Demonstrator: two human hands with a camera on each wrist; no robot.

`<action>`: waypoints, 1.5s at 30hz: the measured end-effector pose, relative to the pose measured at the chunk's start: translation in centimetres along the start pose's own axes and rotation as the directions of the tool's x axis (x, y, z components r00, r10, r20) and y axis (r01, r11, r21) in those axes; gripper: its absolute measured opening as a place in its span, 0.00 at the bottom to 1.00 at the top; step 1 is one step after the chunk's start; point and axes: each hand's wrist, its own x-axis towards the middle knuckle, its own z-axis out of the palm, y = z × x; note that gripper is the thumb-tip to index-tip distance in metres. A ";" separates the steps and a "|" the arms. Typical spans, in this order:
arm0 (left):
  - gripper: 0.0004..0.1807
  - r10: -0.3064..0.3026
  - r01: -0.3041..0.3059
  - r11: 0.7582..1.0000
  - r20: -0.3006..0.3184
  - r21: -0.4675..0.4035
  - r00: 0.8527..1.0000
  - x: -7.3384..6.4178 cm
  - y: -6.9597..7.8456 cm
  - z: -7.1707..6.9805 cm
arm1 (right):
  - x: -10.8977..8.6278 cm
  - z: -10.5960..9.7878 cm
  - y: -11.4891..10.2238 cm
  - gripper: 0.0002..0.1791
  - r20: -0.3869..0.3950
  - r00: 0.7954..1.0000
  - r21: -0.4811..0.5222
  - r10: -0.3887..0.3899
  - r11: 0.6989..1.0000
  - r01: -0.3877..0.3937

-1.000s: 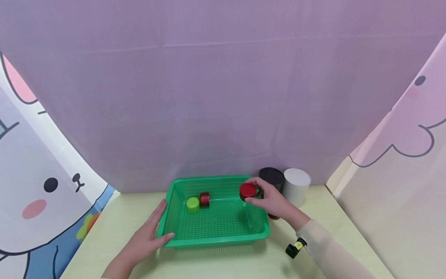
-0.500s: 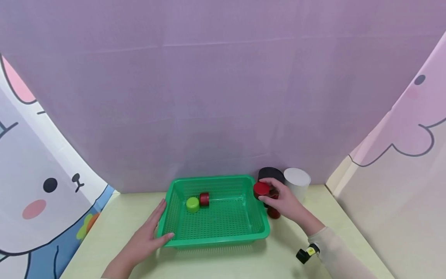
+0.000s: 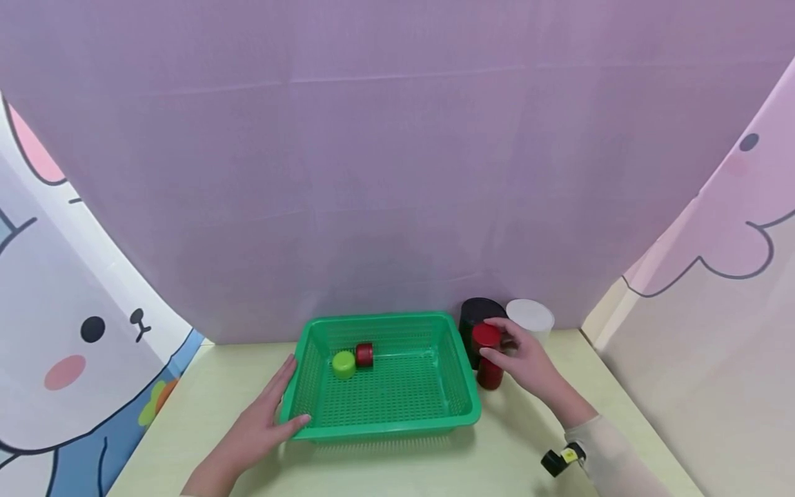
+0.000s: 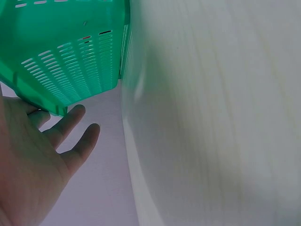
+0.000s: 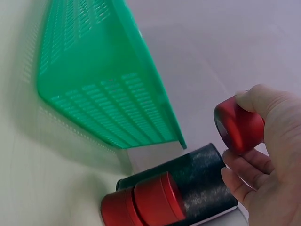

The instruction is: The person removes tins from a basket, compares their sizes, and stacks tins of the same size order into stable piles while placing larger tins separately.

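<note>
The right hand [image 3: 526,360] pinches a red canister [image 5: 241,126] above a red stack [image 5: 157,200], which the right wrist view cuts off; in the head view, fingers hide much of the white cylinder [image 3: 529,315]. The left hand [image 3: 256,429], fingers straight, touches the green basket [image 3: 385,431]

on the table [image 3: 373,476], the basket [image 3: 385,431] holds two pots [image 3: 344,366]; right of it, canisters [image 3: 478,310] stand behind stacked tins [image 5: 159,200].

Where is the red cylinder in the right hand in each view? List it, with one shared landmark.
Head: red cylinder, lower half, right of center, in the right hand.
Left wrist: not visible.
Right wrist: right side, about mid-height.
Shared landmark: green basket, in all three.
</note>
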 end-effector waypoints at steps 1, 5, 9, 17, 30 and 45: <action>0.57 -0.002 0.002 1.000 0.000 0.001 1.000 0.0 0.0 0.0 | -0.1 -0.1 0.2 0.30 -0.005 1.000 -0.005 -0.001 1.000 0.001; 0.57 -0.006 0.006 1.000 0.000 0.007 1.000 -0.1 0.0 0.0 | -0.3 -0.2 0.5 0.30 -0.029 1.000 -0.010 -0.006 1.000 0.005; 0.57 0.002 -0.002 1.000 -0.005 0.004 1.000 -0.1 0.0 0.0 | -0.5 -0.3 1.0 0.30 -0.050 0.999 -0.015 -0.021 1.000 0.020; 0.57 0.009 -0.009 1.000 -0.005 -0.005 1.000 0.1 -0.4 0.1 | -0.9 -0.1 2.4 0.30 -0.093 0.995 -0.066 -0.034 0.997 0.028; 0.57 0.017 -0.017 1.000 -0.010 -0.007 1.000 0.1 -0.4 0.2 | -1.3 0.4 3.9 0.30 -0.158 0.985 -0.128 -0.069 0.991 0.048; 0.56 0.009 -0.009 1.000 -0.009 -0.009 1.000 0.0 0.1 0.0 | -2.1 1.1 4.5 0.32 -0.247 0.968 -0.154 0.037 0.985 -0.077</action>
